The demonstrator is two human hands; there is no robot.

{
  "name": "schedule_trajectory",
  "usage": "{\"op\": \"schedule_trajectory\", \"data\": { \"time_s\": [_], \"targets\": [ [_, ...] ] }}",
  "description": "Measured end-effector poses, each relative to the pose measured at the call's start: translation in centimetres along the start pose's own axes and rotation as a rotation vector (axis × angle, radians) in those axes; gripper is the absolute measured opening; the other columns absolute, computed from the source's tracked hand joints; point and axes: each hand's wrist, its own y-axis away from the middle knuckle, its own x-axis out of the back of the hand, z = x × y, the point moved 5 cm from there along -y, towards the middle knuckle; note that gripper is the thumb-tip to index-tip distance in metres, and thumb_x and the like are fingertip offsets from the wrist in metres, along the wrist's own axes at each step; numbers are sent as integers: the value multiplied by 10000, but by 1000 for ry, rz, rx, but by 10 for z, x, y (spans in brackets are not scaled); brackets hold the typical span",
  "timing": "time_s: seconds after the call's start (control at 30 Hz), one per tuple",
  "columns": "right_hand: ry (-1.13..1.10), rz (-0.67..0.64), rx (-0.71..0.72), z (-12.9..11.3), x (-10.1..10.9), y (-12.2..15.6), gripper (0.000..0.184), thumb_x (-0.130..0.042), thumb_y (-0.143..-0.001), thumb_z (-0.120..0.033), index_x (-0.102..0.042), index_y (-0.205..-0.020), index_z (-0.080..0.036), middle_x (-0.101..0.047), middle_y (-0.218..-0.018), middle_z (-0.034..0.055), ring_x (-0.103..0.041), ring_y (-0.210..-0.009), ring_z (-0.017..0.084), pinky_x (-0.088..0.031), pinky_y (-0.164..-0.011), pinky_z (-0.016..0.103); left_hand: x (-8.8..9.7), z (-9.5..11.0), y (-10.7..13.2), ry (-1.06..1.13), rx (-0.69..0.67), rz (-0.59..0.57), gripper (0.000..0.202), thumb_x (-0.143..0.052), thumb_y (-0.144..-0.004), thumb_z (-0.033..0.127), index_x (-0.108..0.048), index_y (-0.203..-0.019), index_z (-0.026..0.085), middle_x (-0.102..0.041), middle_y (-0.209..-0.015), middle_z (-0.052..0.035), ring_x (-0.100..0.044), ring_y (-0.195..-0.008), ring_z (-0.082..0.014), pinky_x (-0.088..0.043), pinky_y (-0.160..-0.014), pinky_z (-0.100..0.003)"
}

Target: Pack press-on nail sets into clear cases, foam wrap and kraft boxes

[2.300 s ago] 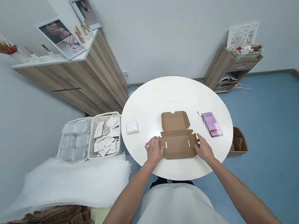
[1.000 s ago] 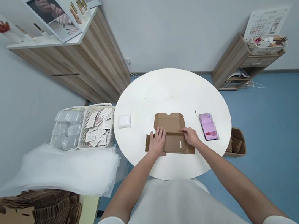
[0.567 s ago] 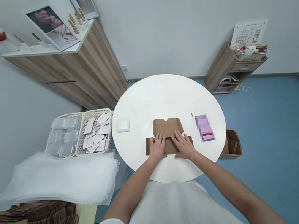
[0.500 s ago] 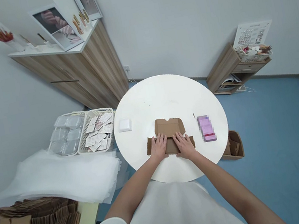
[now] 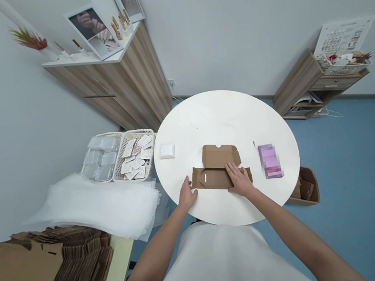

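Note:
An unfolded brown cardboard box (image 5: pixel 218 178) lies on the round white table (image 5: pixel 219 115), its lid panel spread away from me. My right hand (image 5: pixel 240 179) rests on the right part of the box with its fingers stretched out. Just off the box's left end is my left hand (image 5: pixel 187 194), its fingers apart and nothing in them. A small white packet (image 5: pixel 167 151) lies at the table's left side. To the right of the box is a blurred pinkish-purple item (image 5: pixel 270 161).
At the left stand a basket of printed cards (image 5: pixel 136 161) and a basket of clear packs (image 5: pixel 101 158). White translucent sheets (image 5: pixel 108 205) and a stack of flat cardboard (image 5: pixel 76 271) lie nearer me. A cardboard carton (image 5: pixel 308 187) is on the floor, right of the table.
My left hand has come off the box and moved to its left end, uncovering that part. My right hand stays on the box. The whole view has shifted slightly.

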Motion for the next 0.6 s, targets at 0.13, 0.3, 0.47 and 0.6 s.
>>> {"op": "schedule_trajectory", "data": {
  "time_s": [0.13, 0.3, 0.47, 0.6],
  "targets": [
    [7, -20, -7, -1, 1, 1, 910, -579, -639, -337, -22, -1349, -220, -90, -1427, 82, -30, -1303, 235, -87, -998, 475, -4, 10, -14, 93, 90, 38, 383, -480, -748, 190, -441, -1127, 144, -601, -935, -64, -575, -813, -149, -439, -729, -264],
    [22, -11, -26, -5, 2, 3, 927, -590, -630, -344, -21, -1349, -208, -85, -1426, 97, -40, -1301, 240, -96, -991, 467, -6, 18, -18, 127, 89, 34, 154, -437, -775, 209, -554, -861, 158, -623, -802, -43, -573, -734, -152, -426, -639, -248],
    [36, -14, -30, -14, 2, 4, 948, -598, -621, -361, -16, -1349, -188, -101, -1422, 102, -28, -1301, 237, -117, -987, 449, -12, 30, -14, 213, 44, 50, 192, -439, -786, 271, -541, -903, 160, -613, -829, -44, -563, -736, -139, -417, -653, -242],
    [54, -24, -39, -20, 1, 3, 970, -598, -617, -387, -4, -1351, -165, -100, -1421, 110, -2, -1302, 229, -125, -989, 438, -19, 39, -11, 201, 52, 74, 347, -521, -736, 354, -501, -1002, 132, -576, -965, -93, -543, -872, -166, -408, -723, -253]
  ]
}}
